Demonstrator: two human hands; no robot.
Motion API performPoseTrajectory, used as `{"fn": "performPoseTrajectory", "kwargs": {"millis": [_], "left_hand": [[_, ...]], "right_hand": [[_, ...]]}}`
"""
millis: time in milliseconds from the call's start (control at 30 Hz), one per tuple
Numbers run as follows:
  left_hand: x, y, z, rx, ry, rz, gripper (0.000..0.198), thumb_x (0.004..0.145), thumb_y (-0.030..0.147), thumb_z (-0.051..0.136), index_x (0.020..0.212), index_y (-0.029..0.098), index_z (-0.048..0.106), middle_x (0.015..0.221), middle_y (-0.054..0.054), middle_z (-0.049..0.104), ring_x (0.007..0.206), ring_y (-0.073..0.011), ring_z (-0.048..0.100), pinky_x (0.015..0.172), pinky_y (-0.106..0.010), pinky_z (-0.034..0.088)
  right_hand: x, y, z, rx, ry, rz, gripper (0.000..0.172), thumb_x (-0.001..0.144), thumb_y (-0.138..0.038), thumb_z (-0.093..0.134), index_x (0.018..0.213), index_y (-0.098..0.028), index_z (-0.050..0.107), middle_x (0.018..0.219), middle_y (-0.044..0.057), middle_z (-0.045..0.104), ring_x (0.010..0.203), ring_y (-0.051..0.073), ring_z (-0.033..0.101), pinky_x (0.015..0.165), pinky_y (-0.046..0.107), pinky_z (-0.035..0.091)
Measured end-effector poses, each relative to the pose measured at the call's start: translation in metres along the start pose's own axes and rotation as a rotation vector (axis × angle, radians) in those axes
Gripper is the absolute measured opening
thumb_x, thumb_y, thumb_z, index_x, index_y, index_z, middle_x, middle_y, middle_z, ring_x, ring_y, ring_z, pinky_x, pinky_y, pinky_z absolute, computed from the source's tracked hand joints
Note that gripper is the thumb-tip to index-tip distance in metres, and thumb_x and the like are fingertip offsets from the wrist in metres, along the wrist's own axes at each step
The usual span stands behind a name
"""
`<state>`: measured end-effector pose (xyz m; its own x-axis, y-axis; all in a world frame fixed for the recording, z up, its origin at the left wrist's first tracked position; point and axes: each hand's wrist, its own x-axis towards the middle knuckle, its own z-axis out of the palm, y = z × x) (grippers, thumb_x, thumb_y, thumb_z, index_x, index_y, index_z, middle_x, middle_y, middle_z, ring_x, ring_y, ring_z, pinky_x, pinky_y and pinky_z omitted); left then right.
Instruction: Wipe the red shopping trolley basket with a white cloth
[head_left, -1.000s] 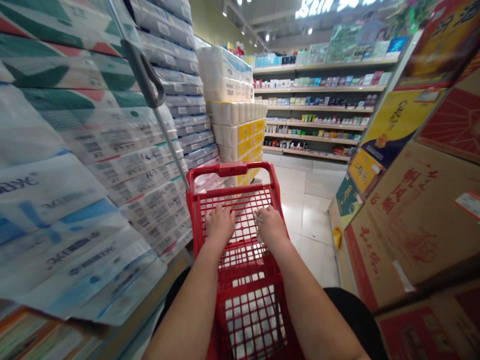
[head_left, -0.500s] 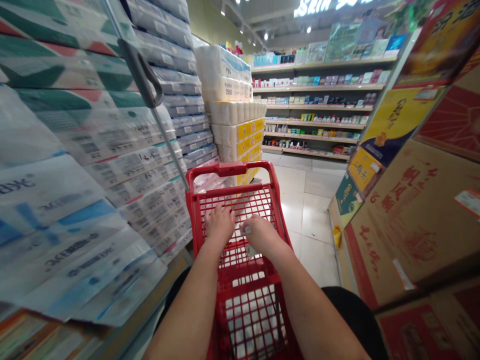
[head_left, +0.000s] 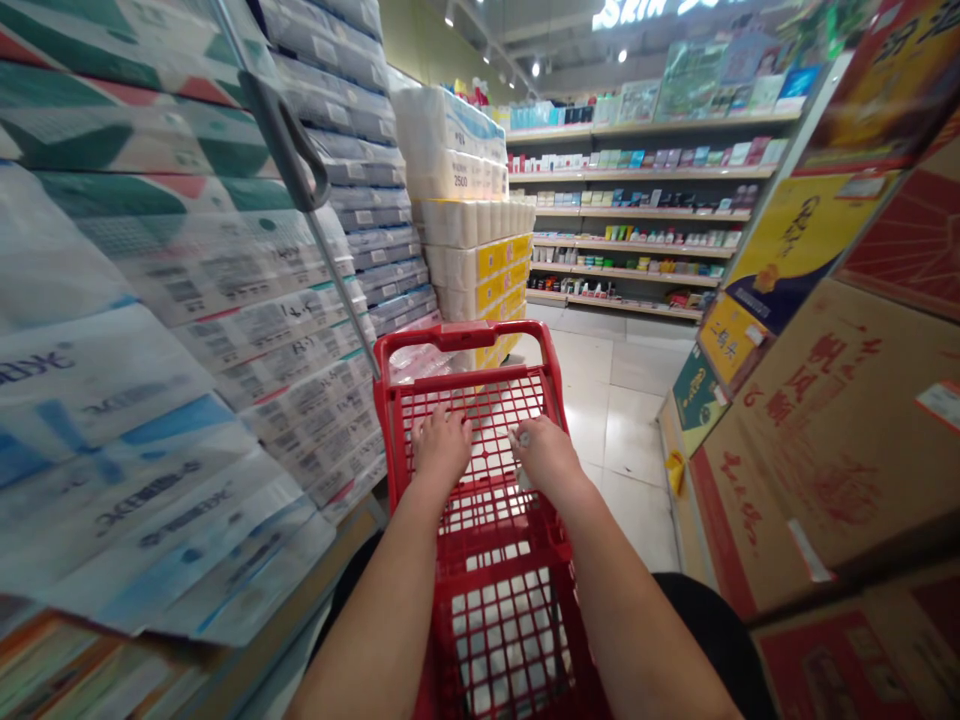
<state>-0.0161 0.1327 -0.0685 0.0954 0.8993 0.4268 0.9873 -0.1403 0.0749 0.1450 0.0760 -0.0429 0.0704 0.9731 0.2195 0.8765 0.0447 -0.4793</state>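
Note:
A red plastic shopping basket (head_left: 553, 400) with a grid wall, its long grey-gripped pull handle (head_left: 289, 150) raised to the left, stands right before me. My left hand (head_left: 442, 442) rests on the grid, palm down with fingers apart and nothing held. Farther right, near the basket's side rim, my right hand (head_left: 546, 455) has its fingers closed on a small crumpled white tissue or thin cloth. Part of it pokes out at the fingers and part hangs below the palm. Its exact kind is hard to make out.
Wrapped paper packs (head_left: 135, 420) are piled high on the left. Toilet roll packs (head_left: 465, 225) stand ahead. Cardboard cartons (head_left: 840, 440) line the right side. A tiled floor (head_left: 637, 440) leads to shelves (head_left: 630, 213) of small boxes and bottles at the back.
My right hand has moved to the right across the grid with the white piece in it, away from my left hand. My left hand and the basket have hardly moved.

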Motion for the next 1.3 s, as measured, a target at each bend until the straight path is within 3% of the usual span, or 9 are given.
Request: {"fn": "performPoseTrajectory", "kwargs": {"millis": [133,300,467,600,733,900,1067,1200,1300], "left_hand": [[0.0,0.0,0.002,0.003,0.015,0.002,0.036,0.093,0.038,0.038,0.11,0.022,0.065,0.132,-0.009,0.053,0.11,-0.0266,0.055,0.1,-0.045,0.036],[0.0,0.0,0.002,-0.002,0.009,-0.001,0.035,0.093,0.037,0.039,0.11,0.023,0.065,0.133,-0.009,0.053,0.11,-0.0264,0.055,0.1,-0.046,0.036],[0.0,0.001,0.003,0.001,0.008,-0.004,0.035,0.092,0.037,0.039,0.111,0.022,0.065,0.134,-0.009,0.052,0.112,-0.0271,0.055,0.1,-0.046,0.036],[0.0,0.002,0.003,0.003,0.014,-0.004,0.036,0.092,0.037,0.038,0.112,0.021,0.065,0.134,-0.01,0.052,0.111,-0.0273,0.055,0.101,-0.046,0.035],[0.0,0.001,0.003,0.004,0.023,-0.004,0.037,0.092,0.036,0.038,0.113,0.02,0.065,0.134,-0.011,0.053,0.111,-0.0275,0.055,0.102,-0.046,0.034],[0.0,0.002,0.004,-0.003,0.022,-0.004,0.037,0.092,0.036,0.038,0.113,0.021,0.064,0.133,-0.01,0.053,0.111,-0.0274,0.054,0.102,-0.046,0.034],[0.001,0.002,0.005,0.001,0.013,-0.012,0.037,0.092,0.036,0.038,0.112,0.021,0.064,0.134,-0.01,0.053,0.111,-0.0276,0.055,0.102,-0.046,0.034],[0.0,0.002,0.005,-0.014,0.009,-0.015,0.036,0.091,0.036,0.039,0.111,0.021,0.065,0.136,-0.01,0.052,0.113,-0.0278,0.054,0.102,-0.046,0.035],[0.0,0.002,0.003,-0.031,-0.014,-0.013,0.037,0.092,0.036,0.039,0.114,0.021,0.064,0.138,-0.01,0.05,0.115,-0.0278,0.053,0.105,-0.046,0.034]], "right_hand": [[-0.002,-0.003,-0.005,0.044,-0.178,-0.129,0.013,0.081,-0.016,0.062,0.086,-0.023,0.073,0.095,0.003,0.067,0.081,0.014,0.061,0.067,0.022,0.038],[-0.003,-0.005,-0.006,0.011,-0.066,-0.014,0.02,0.091,-0.03,0.054,0.09,-0.02,0.072,0.1,0.007,0.066,0.085,0.016,0.062,0.07,0.023,0.039],[-0.006,-0.009,-0.004,0.045,-0.211,-0.157,0.012,0.084,-0.025,0.061,0.09,-0.023,0.072,0.094,0.003,0.068,0.083,0.015,0.062,0.068,0.022,0.038],[-0.006,-0.011,-0.004,-0.007,-0.093,-0.026,0.021,0.091,-0.031,0.052,0.093,-0.022,0.071,0.1,0.006,0.067,0.085,0.016,0.062,0.069,0.024,0.038],[-0.007,-0.011,-0.002,0.027,-0.267,-0.189,0.015,0.08,-0.019,0.061,0.088,-0.025,0.072,0.092,0.001,0.068,0.08,0.014,0.061,0.064,0.022,0.036],[-0.007,-0.008,-0.005,-0.017,-0.161,-0.025,0.016,0.081,-0.023,0.06,0.094,-0.025,0.07,0.095,0.003,0.069,0.079,0.016,0.061,0.063,0.023,0.035],[-0.009,-0.009,-0.008,0.006,-0.286,-0.165,0.019,0.075,-0.017,0.062,0.091,-0.025,0.068,0.092,0.001,0.069,0.082,0.017,0.062,0.065,0.023,0.037],[-0.004,0.001,-0.006,-0.062,-0.188,0.035,0.03,0.078,-0.026,0.06,0.108,-0.02,0.059,0.099,0.007,0.069,0.085,0.021,0.064,0.064,0.025,0.039],[-0.005,0.005,-0.003,-0.111,-0.219,0.109,0.027,0.079,-0.028,0.059,0.105,-0.02,0.059,0.102,0.01,0.068,0.088,0.024,0.065,0.065,0.027,0.042]]}}
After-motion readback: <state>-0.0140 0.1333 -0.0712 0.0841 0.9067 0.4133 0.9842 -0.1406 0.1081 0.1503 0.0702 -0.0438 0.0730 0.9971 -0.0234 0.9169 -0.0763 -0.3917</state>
